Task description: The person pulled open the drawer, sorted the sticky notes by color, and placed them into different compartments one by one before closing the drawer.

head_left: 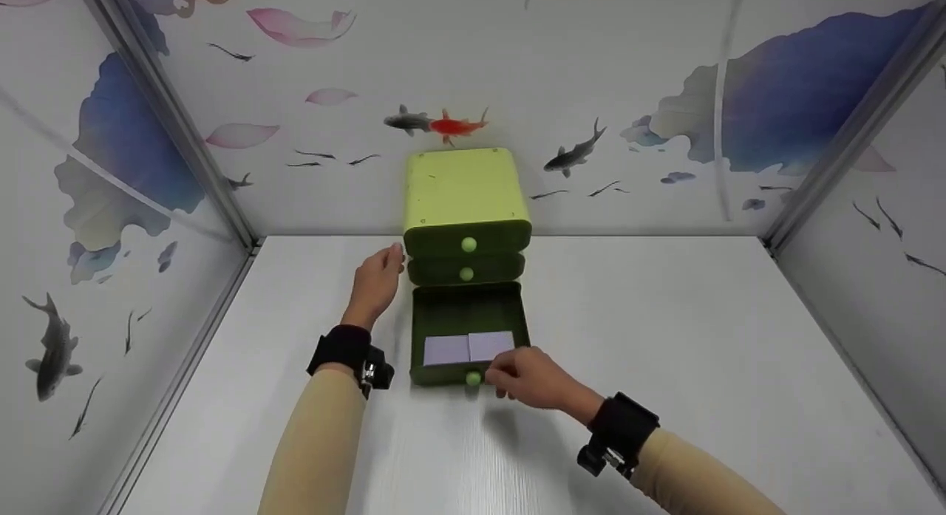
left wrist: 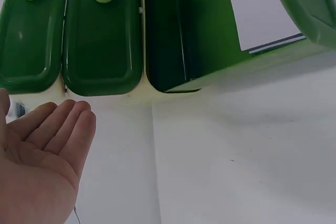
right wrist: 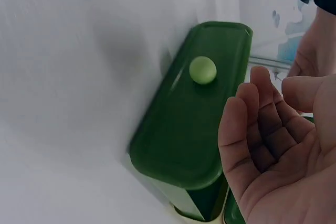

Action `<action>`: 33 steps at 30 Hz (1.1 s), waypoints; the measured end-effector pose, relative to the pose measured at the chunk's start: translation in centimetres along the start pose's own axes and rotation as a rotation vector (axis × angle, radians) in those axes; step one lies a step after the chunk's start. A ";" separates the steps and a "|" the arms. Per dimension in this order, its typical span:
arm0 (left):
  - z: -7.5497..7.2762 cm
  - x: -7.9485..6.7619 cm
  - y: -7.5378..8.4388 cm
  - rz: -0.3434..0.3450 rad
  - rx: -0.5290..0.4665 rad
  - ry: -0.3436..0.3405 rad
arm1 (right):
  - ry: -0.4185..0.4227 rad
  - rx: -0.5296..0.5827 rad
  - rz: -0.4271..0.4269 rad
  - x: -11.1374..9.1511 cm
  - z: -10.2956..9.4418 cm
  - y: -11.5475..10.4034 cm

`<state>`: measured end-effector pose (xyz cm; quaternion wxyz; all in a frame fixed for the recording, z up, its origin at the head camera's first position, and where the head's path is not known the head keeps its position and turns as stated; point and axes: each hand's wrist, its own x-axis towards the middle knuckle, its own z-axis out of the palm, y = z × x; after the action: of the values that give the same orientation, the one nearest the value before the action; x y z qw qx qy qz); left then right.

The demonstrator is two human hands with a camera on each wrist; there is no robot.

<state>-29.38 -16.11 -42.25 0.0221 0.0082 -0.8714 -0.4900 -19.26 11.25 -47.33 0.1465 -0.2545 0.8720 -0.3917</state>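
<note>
A small lime-green cabinet (head_left: 465,186) with three dark green drawers stands against the back wall. Its bottom drawer (head_left: 441,375) is pulled out, and two pale lavender square pads (head_left: 446,349) lie side by side in its front part. My right hand (head_left: 538,378) is at that drawer's front right, beside the round light green knob (right wrist: 202,70); in the right wrist view its fingers bend loosely around nothing. Beside the left side of the cabinet, level with the closed upper drawers (left wrist: 104,35), my left hand (head_left: 375,284) holds nothing, its fingers extended.
A white table (head_left: 650,338) lies under the cabinet. White panels (head_left: 628,79) printed with fish and petals enclose it at the back and sides, joined by grey metal corner posts (head_left: 174,116). Each wrist carries a black strap with a camera (head_left: 377,369).
</note>
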 end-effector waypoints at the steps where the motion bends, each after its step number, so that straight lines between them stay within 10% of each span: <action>1: 0.0 0.1 0.2 -0.008 -0.016 0.005 | -0.012 0.005 0.011 -0.1 0.5 0.1; 11: 0.8 0.7 2.2 -0.004 -0.020 0.072 | 0.010 0.043 0.158 -0.1 4.2 0.8; 18: 1.2 0.8 2.8 -0.028 -0.026 0.063 | 0.109 0.339 0.314 1.0 6.2 1.0; 33: 1.2 1.2 2.9 -0.103 -0.108 0.023 | 0.226 0.541 0.317 1.9 7.2 1.3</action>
<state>-30.56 -13.63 -40.35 0.0073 0.0573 -0.8418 -0.5367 -17.98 6.50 -53.09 0.1702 -0.0225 0.7757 -0.6073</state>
